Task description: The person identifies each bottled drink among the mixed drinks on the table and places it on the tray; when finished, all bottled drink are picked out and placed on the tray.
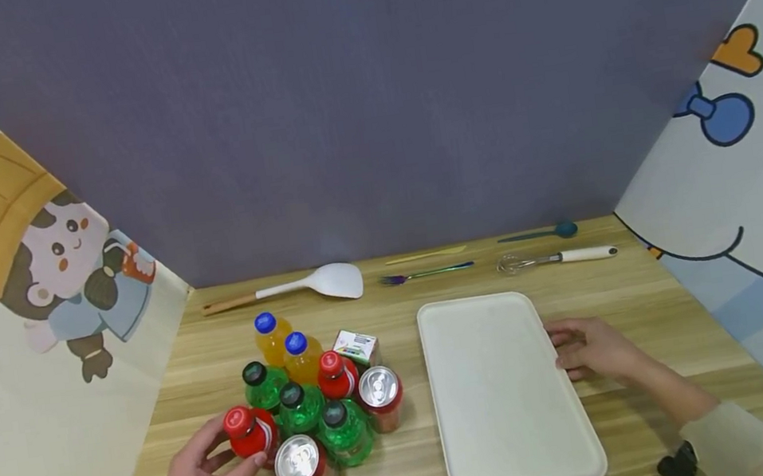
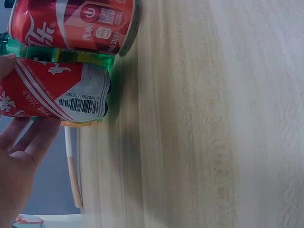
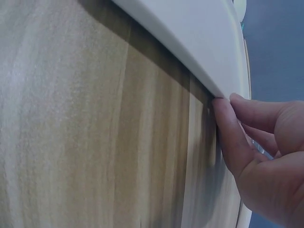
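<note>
My left hand grips a red-capped bottle at the front left of a cluster of drinks. In the left wrist view, this bottle shows its red and white label and barcode, with the thumb on one side and fingers on the other. Beside it stands a red soda can. Over on the right, my right hand holds the right edge of a white rectangular tray. The right wrist view has thumb and finger at the tray's rim; the tray lies flat, bare on top.
The cluster includes green bottles, orange-drink bottles, another red bottle, a second can and a small box. Along the back lie a spatula, fork, whisk and blue spoon. Walls bound the table.
</note>
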`<state>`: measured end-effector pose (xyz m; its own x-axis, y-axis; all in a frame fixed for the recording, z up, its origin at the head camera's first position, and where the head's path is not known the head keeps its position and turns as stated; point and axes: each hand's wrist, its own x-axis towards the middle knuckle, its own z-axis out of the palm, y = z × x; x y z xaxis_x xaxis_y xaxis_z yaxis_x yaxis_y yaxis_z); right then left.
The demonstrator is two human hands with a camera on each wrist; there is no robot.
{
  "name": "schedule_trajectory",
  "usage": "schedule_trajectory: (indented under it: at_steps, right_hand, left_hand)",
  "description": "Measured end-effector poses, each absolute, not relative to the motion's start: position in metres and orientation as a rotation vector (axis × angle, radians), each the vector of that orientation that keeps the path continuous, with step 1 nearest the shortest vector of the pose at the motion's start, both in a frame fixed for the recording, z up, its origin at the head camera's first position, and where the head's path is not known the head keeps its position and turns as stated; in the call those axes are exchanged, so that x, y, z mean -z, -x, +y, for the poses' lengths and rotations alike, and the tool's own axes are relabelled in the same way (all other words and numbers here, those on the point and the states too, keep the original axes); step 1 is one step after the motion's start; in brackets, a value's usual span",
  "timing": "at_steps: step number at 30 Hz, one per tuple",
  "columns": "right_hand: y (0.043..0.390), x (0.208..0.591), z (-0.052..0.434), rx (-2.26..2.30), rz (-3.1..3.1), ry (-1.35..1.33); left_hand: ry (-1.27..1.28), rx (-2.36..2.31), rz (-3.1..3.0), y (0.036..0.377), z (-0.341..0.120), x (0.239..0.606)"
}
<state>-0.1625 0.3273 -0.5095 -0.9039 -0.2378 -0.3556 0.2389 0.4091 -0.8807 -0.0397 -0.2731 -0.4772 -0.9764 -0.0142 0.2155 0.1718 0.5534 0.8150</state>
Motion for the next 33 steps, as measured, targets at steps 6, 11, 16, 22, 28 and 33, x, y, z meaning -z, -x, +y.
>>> schedule_trajectory:
  at_steps: [6, 11, 16, 22, 28, 33]
  right_hand:
    - [0.163, 0.511, 0.326, 1.508, 2.250, -0.014]
    - [0.163, 0.511, 0.326, 1.502, 2.252, -0.006]
    - [0.162, 0.511, 0.326, 1.497, 2.258, -0.010]
    - [0.162, 0.511, 0.326, 1.506, 2.256, 0.003]
    - [0.161, 0.511, 0.326, 1.513, 2.254, 0.001]
    - [0.161, 0.512, 0.326, 1.517, 2.259, -0.008]
  left_hand:
    - [0.140, 1.356, -2.569, 0.037, -0.276, 0.470]
    - [0.167, 1.322, -2.537, 0.038, -0.282, 0.459]
    - [0.123, 1.221, -2.602, 0.042, -0.288, 0.439]
    - [0.172, 1.181, -2.564, 0.047, -0.292, 0.416]
    - [0.227, 1.158, -2.535, 0.052, -0.295, 0.390]
    - [0.243, 1.150, -2.529, 0.055, -0.296, 0.373]
